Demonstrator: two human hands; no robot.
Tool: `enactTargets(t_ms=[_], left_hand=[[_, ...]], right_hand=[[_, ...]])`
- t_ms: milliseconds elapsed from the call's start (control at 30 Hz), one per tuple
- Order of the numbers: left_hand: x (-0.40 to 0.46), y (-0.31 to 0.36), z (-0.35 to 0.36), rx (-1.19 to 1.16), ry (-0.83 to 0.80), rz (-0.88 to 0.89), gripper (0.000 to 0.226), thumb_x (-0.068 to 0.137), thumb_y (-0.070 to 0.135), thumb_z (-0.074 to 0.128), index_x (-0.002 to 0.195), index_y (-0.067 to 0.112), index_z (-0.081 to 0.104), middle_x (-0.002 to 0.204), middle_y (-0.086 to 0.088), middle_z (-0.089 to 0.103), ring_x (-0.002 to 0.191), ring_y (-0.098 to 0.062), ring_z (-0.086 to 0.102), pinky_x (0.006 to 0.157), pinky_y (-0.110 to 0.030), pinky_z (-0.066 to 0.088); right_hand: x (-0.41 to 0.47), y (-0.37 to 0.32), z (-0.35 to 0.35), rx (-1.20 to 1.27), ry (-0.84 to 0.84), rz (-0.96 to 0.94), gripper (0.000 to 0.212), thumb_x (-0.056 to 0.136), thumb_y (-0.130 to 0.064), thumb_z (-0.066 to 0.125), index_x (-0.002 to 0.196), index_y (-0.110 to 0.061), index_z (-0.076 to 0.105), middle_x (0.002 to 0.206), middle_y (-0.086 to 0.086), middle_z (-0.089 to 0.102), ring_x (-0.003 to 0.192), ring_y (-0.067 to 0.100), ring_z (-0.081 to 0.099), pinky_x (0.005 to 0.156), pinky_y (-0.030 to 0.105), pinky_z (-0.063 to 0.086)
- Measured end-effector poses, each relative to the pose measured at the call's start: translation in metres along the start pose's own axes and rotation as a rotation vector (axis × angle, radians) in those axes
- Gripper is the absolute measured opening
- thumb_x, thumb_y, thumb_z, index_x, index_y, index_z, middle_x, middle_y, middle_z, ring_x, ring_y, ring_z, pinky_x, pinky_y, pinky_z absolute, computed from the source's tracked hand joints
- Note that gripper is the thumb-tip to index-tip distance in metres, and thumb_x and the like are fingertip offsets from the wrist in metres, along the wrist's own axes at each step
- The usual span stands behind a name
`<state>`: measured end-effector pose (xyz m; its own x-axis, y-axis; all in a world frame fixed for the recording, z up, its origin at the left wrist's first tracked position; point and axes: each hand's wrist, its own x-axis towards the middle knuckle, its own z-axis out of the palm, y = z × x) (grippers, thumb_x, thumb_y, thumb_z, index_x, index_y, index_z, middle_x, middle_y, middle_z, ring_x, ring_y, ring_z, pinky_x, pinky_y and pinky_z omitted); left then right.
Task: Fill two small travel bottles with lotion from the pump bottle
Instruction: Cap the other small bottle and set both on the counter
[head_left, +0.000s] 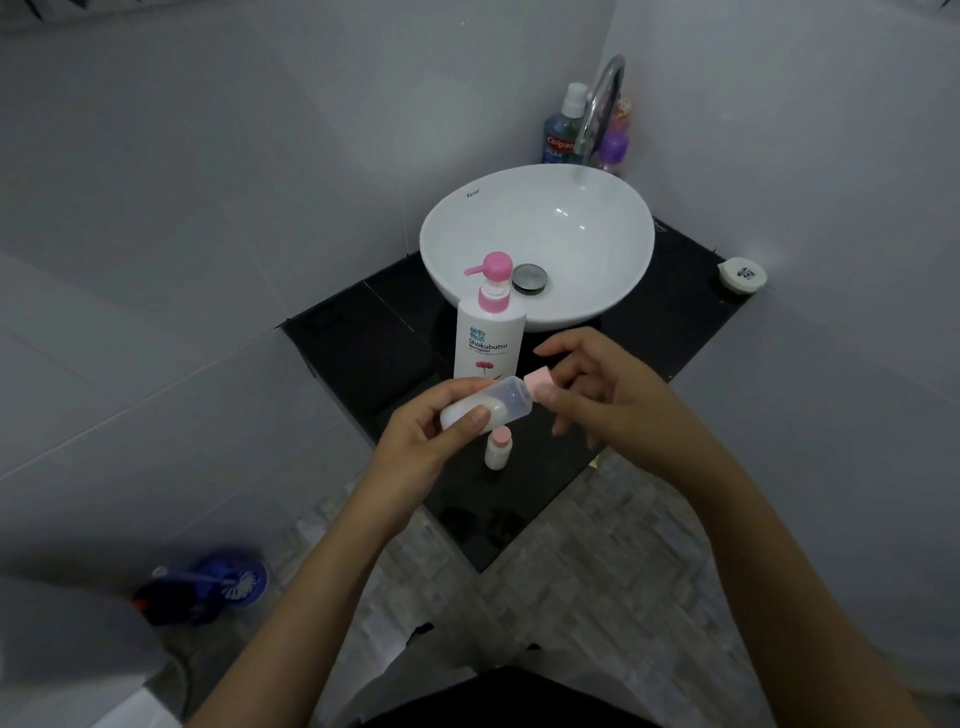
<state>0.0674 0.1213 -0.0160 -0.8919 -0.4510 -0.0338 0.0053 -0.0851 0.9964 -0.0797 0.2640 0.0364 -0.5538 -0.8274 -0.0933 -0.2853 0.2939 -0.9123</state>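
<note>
My left hand (439, 431) grips a small clear travel bottle (496, 405), tilted on its side with white lotion inside. My right hand (592, 387) pinches the bottle's pink cap (539, 383) at the neck; whether the cap is seated I cannot tell. A second small travel bottle (497, 449) with a pink cap stands upright on the black counter (363, 353), just below my hands. The white pump bottle (488, 338) with a pink pump head stands behind them, in front of the basin.
A white bowl basin (597, 291) sits on the counter under a chrome tap (600, 109). Mouthwash and a purple bottle (613, 148) stand behind it. A round white lid (742, 275) lies at the counter's right corner. A blue toilet brush (218, 587) rests on the floor at left.
</note>
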Motion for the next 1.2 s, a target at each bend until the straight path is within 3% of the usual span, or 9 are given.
enactTargets(t_ms=[67,167,300,467,600,733,900,1067,1200], left_hand=[[-0.001,0.0,0.0,-0.007,0.0,-0.002,0.03,0.083,0.031,0.06,0.111,0.023,0.068,0.109,0.013,0.069,0.104,-0.002,0.062,0.083,-0.014,0.049],[0.0,-0.001,0.0,0.007,0.001,-0.007,0.033,0.082,0.032,0.06,0.112,0.02,0.067,0.109,0.013,0.069,0.104,-0.001,0.062,0.082,-0.013,0.049],[0.0,-0.001,0.0,0.006,0.009,-0.019,0.037,0.082,0.034,0.06,0.114,0.019,0.067,0.109,0.012,0.068,0.104,-0.002,0.062,0.08,-0.012,0.049],[0.0,0.0,0.0,0.008,-0.001,-0.027,0.03,0.082,0.035,0.059,0.109,0.026,0.068,0.106,0.016,0.069,0.101,0.002,0.062,0.078,-0.009,0.048],[0.0,0.001,0.0,0.01,0.005,-0.039,0.033,0.083,0.036,0.058,0.111,0.023,0.068,0.107,0.013,0.069,0.102,0.0,0.062,0.078,-0.011,0.049],[0.001,0.004,0.003,0.018,0.0,-0.034,0.035,0.08,0.036,0.06,0.111,0.022,0.068,0.107,0.012,0.069,0.103,-0.002,0.062,0.082,-0.013,0.05],[0.002,0.004,0.002,0.025,0.024,-0.063,0.033,0.085,0.034,0.058,0.113,0.02,0.068,0.108,0.012,0.069,0.102,-0.002,0.062,0.08,-0.017,0.052],[0.002,0.005,0.006,0.006,0.024,-0.09,0.037,0.085,0.039,0.053,0.111,0.018,0.07,0.108,0.004,0.07,0.099,-0.007,0.065,0.078,-0.019,0.053],[0.003,0.008,0.005,-0.023,0.033,-0.104,0.04,0.083,0.039,0.054,0.111,0.015,0.07,0.108,0.0,0.071,0.096,-0.009,0.065,0.079,-0.021,0.054]], right_hand=[[-0.002,-0.001,0.0,-0.02,-0.027,-0.016,0.018,0.086,-0.024,0.065,0.103,-0.022,0.061,0.083,0.002,0.068,0.061,0.017,0.067,0.046,0.02,0.048],[0.0,-0.001,0.004,-0.087,0.066,0.048,0.024,0.085,-0.042,0.06,0.083,-0.019,0.065,0.06,-0.001,0.065,0.044,0.012,0.059,0.043,0.016,0.045],[-0.001,0.0,0.002,-0.028,-0.011,-0.013,0.023,0.086,-0.027,0.065,0.108,-0.021,0.06,0.084,-0.001,0.067,0.062,0.013,0.067,0.047,0.017,0.047],[-0.001,0.001,0.008,-0.052,0.111,0.065,0.031,0.086,-0.046,0.058,0.075,-0.019,0.065,0.054,-0.003,0.063,0.041,0.011,0.057,0.042,0.016,0.043],[-0.002,0.001,0.007,0.003,0.024,-0.009,0.021,0.088,-0.027,0.062,0.108,-0.02,0.062,0.08,-0.002,0.068,0.06,0.012,0.066,0.045,0.018,0.047],[-0.002,0.003,0.015,-0.06,0.177,0.08,0.033,0.09,-0.044,0.055,0.072,-0.017,0.062,0.052,-0.005,0.062,0.039,0.011,0.056,0.039,0.014,0.041],[-0.004,0.002,0.011,0.025,0.074,-0.006,0.019,0.09,-0.028,0.059,0.107,-0.019,0.06,0.08,-0.003,0.067,0.057,0.005,0.063,0.045,0.014,0.044],[-0.003,0.004,0.014,-0.06,0.161,0.033,0.022,0.088,-0.038,0.059,0.084,-0.017,0.065,0.05,-0.007,0.061,0.037,0.005,0.053,0.041,0.011,0.041],[-0.001,0.003,0.011,0.004,0.077,0.018,0.022,0.086,-0.026,0.065,0.107,-0.019,0.063,0.073,-0.001,0.068,0.053,0.009,0.063,0.043,0.016,0.044]])
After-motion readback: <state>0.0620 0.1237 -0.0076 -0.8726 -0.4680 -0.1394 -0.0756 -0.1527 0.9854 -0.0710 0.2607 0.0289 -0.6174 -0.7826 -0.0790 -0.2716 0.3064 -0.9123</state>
